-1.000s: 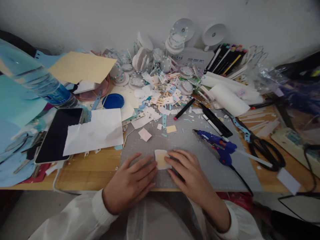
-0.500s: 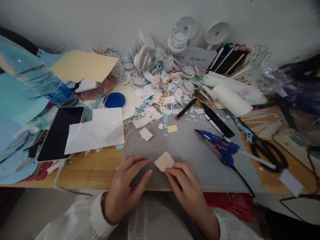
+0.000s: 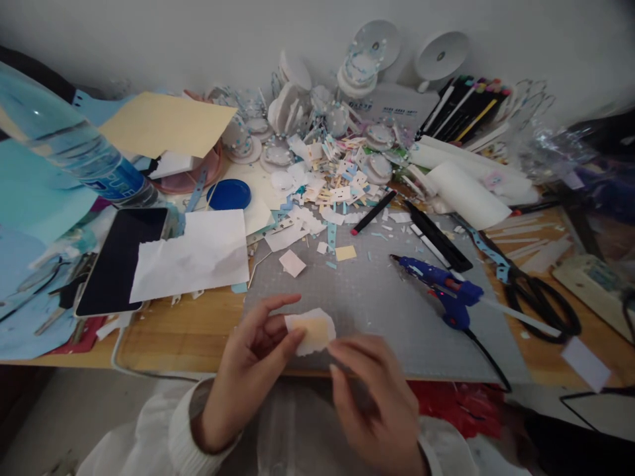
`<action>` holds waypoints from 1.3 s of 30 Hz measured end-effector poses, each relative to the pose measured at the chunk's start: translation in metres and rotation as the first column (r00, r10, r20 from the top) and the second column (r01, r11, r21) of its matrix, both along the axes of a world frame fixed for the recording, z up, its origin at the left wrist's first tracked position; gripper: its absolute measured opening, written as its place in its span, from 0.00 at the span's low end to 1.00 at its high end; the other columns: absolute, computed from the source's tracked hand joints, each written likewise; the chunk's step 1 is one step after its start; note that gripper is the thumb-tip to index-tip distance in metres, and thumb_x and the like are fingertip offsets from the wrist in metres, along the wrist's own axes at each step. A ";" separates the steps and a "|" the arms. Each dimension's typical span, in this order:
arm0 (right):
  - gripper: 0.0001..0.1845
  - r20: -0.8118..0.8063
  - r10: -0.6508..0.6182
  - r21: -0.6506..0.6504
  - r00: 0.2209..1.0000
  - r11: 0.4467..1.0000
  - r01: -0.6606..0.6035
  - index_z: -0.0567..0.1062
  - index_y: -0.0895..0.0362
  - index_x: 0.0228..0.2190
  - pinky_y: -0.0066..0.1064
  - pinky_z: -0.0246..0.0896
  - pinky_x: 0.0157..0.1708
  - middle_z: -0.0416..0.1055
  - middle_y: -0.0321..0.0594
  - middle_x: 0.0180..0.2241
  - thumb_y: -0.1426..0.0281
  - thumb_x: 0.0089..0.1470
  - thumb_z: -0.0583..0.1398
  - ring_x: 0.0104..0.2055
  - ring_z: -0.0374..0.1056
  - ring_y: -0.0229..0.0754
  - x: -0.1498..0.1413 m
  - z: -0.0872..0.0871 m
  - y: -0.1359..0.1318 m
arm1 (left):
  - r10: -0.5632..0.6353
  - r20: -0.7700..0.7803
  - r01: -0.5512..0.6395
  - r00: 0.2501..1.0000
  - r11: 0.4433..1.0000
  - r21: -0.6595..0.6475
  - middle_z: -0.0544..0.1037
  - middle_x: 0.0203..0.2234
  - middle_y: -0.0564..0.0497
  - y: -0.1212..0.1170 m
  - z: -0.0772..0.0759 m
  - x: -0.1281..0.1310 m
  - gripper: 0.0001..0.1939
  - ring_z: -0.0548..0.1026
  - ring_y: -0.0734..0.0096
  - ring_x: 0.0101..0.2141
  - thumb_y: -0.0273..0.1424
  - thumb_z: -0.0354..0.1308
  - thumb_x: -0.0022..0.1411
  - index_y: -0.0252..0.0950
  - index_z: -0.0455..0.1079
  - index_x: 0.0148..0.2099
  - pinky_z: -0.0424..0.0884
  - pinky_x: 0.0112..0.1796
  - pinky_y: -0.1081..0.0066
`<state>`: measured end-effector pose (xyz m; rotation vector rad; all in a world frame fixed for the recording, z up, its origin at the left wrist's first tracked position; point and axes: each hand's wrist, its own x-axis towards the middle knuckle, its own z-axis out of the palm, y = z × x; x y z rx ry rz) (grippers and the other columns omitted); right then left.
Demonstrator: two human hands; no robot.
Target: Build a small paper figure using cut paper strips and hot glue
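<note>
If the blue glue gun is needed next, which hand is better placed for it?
Likely the right hand: it is nearer the glue gun, while the left hand holds the white-and-yellow paper.

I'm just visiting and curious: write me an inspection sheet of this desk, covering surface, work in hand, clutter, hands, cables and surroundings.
Surface: grey mat on a wooden table.
Work in hand: ragged white paper piece with a pale yellow rectangle on it.
Clutter: heap of paper scraps toward the back; phone partly covered by a torn sheet; water bottle; glue gun and scissors at right.
Hands: left hand holds the paper between thumb and fingers; right hand is at its right edge, too blurred to tell whether it grips.
Cables: black cord from the glue gun to the front edge; white cable near the phone.
Surroundings: grey wall behind; something red below the front edge.
</note>
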<state>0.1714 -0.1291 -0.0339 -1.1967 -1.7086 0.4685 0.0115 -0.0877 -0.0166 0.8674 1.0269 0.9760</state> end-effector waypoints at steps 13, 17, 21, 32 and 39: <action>0.08 -0.605 -0.177 -0.549 0.777 0.799 -0.246 0.67 0.53 0.30 0.18 0.59 0.20 0.63 0.29 0.24 0.69 0.54 0.63 0.22 0.62 0.30 -0.004 0.002 0.011 | -0.217 0.124 0.234 0.968 0.963 -0.136 0.83 0.32 0.51 0.009 0.007 -0.010 0.17 0.80 0.75 0.31 0.28 0.65 0.58 0.38 0.69 0.49 0.75 0.33 0.79; 0.12 -0.615 -0.168 -0.473 0.771 0.860 -0.190 0.66 0.49 0.38 0.19 0.65 0.26 0.68 0.31 0.31 0.70 0.54 0.63 0.29 0.68 0.32 -0.007 -0.003 0.007 | -0.249 0.029 0.250 0.968 0.956 -0.154 0.80 0.26 0.54 0.010 0.003 -0.012 0.05 0.77 0.77 0.27 0.31 0.65 0.56 0.35 0.73 0.33 0.73 0.30 0.79; 0.22 -0.588 -0.054 -0.428 0.807 0.867 -0.254 0.63 0.48 0.50 0.27 0.70 0.36 0.70 0.38 0.36 0.66 0.55 0.62 0.38 0.71 0.38 0.000 -0.002 0.012 | -0.335 -0.175 0.330 0.926 0.942 -0.055 0.76 0.21 0.55 0.015 0.007 -0.017 0.04 0.72 0.79 0.23 0.29 0.64 0.56 0.35 0.75 0.31 0.68 0.25 0.81; 0.12 -0.524 -0.198 -0.412 0.828 0.910 -0.043 0.68 0.49 0.42 0.23 0.70 0.27 0.70 0.35 0.32 0.70 0.56 0.62 0.31 0.72 0.36 -0.014 -0.010 0.000 | -0.130 -0.114 0.126 0.985 0.991 -0.044 0.80 0.23 0.53 0.011 0.005 -0.009 0.05 0.76 0.75 0.25 0.32 0.64 0.56 0.35 0.78 0.32 0.73 0.28 0.79; 0.08 -0.304 -0.054 -0.458 0.951 0.884 -0.096 0.69 0.54 0.27 0.23 0.61 0.24 0.65 0.32 0.23 0.68 0.59 0.59 0.25 0.62 0.34 -0.005 -0.009 0.003 | -0.082 -0.142 0.086 0.986 0.996 0.017 0.81 0.24 0.53 0.011 0.008 -0.009 0.02 0.77 0.74 0.25 0.28 0.67 0.51 0.36 0.79 0.30 0.74 0.27 0.79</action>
